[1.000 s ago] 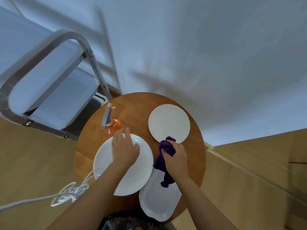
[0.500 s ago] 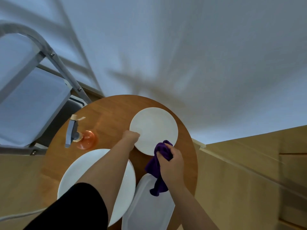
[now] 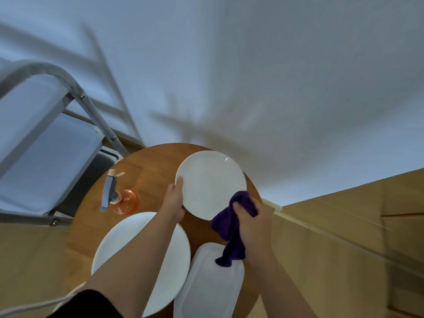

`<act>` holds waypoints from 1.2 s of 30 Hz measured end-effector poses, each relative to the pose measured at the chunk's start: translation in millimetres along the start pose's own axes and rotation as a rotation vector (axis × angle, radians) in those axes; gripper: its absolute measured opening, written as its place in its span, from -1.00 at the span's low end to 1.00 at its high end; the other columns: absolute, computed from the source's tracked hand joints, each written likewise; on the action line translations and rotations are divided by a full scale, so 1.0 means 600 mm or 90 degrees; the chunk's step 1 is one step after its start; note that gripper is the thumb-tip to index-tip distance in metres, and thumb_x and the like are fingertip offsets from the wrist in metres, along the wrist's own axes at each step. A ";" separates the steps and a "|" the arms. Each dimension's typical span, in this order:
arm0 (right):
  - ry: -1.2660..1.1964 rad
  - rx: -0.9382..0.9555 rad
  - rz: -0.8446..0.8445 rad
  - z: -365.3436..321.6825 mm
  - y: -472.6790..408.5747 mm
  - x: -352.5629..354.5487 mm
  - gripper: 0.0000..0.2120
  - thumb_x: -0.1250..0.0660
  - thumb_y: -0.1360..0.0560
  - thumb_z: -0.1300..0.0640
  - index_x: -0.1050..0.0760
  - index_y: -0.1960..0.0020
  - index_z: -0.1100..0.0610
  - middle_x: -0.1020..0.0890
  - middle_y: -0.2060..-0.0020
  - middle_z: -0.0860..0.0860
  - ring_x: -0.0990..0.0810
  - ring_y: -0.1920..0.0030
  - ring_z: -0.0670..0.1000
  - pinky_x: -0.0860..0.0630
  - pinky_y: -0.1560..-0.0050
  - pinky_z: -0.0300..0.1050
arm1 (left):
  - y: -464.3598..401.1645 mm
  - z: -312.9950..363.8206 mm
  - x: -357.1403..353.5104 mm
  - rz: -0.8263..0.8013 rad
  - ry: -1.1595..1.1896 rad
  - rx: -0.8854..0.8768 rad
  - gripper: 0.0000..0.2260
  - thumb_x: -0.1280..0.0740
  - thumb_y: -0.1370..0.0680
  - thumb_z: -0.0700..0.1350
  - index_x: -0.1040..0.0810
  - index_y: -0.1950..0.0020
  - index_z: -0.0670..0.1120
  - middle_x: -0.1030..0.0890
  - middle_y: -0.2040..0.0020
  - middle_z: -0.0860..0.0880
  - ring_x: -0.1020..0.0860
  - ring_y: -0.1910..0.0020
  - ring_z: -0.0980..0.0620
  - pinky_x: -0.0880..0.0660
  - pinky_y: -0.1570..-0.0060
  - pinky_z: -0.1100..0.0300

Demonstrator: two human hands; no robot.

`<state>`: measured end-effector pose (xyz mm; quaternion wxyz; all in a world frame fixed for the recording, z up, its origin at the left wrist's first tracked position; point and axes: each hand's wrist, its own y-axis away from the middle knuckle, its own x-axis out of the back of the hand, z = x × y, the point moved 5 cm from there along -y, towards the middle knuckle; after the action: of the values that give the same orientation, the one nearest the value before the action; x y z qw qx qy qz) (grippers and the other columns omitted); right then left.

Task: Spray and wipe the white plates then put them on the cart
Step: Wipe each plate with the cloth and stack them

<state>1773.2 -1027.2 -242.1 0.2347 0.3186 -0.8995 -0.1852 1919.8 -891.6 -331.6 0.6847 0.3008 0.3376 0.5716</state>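
A small round white plate (image 3: 211,182) is tilted up off the round wooden table (image 3: 151,166), gripped at its left rim by my left hand (image 3: 175,199), thumb on top. My right hand (image 3: 251,220) holds a purple cloth (image 3: 231,230) bunched against the plate's lower right edge; the cloth's tail hangs down. A larger round white plate (image 3: 174,255) lies under my left forearm. An oblong white plate (image 3: 206,283) lies at the near right of the table. An orange spray bottle (image 3: 119,199) with a grey trigger stands at the table's left.
A metal-framed cart (image 3: 46,134) with pale shelves stands left of the table, close to its edge. A white wall rises behind. Wooden floor surrounds the table, and a white cable (image 3: 34,306) lies at the lower left.
My left hand left the large plate, took the small plate by its rim and lifted it. My right hand brought the cloth up to that plate's edge.
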 end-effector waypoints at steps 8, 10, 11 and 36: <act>-0.045 0.128 -0.005 -0.155 0.080 -0.001 -0.25 -0.33 -0.50 -0.07 0.05 -0.52 -0.10 -0.37 -0.30 -0.07 -0.43 -0.20 0.00 -0.42 -0.23 0.00 | 0.186 0.118 0.003 -0.376 0.187 -0.115 -0.48 -0.09 -0.58 0.19 -0.36 -0.45 -0.07 -0.45 -0.34 -0.24 -0.43 -0.29 -0.26 -0.28 -0.31 -0.27; 0.150 0.251 -0.090 -0.185 0.120 -0.025 -0.24 -0.28 -0.50 -0.10 0.14 -0.51 -0.13 -0.32 -0.37 0.00 -0.38 -0.29 0.12 -0.39 -0.29 0.18 | 0.231 0.135 0.020 -0.387 0.203 -0.113 -0.50 -0.13 -0.56 0.20 -0.48 -0.37 -0.05 -0.51 -0.27 -0.21 -0.51 -0.21 -0.21 -0.40 -0.23 -0.22; 0.321 0.321 -0.086 -0.189 0.137 -0.035 -0.26 -0.24 -0.51 -0.12 0.15 -0.51 -0.10 -0.25 -0.43 0.02 -0.29 -0.37 0.16 -0.30 -0.35 0.21 | 0.254 0.142 0.030 -0.386 0.202 -0.120 -0.54 -0.14 -0.55 0.22 -0.59 -0.25 -0.01 -0.58 -0.20 -0.17 -0.58 -0.13 -0.16 -0.52 -0.11 -0.16; 0.398 0.709 -0.249 -0.194 0.456 -0.220 -0.56 0.00 -0.58 -0.09 -0.22 -0.45 -0.16 -0.19 -0.47 -0.22 0.03 -0.45 -0.27 0.16 -0.40 -0.36 | 0.450 0.188 0.266 -0.383 0.304 -0.182 -0.44 -0.34 -0.41 0.26 -0.67 -0.09 -0.20 -0.65 -0.06 -0.23 -0.65 0.00 -0.20 -0.59 0.06 -0.08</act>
<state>1794.0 -762.2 -54.5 0.2467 0.5884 -0.6758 0.3690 1873.2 -692.5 -68.4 0.7587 -0.0509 0.4773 0.4405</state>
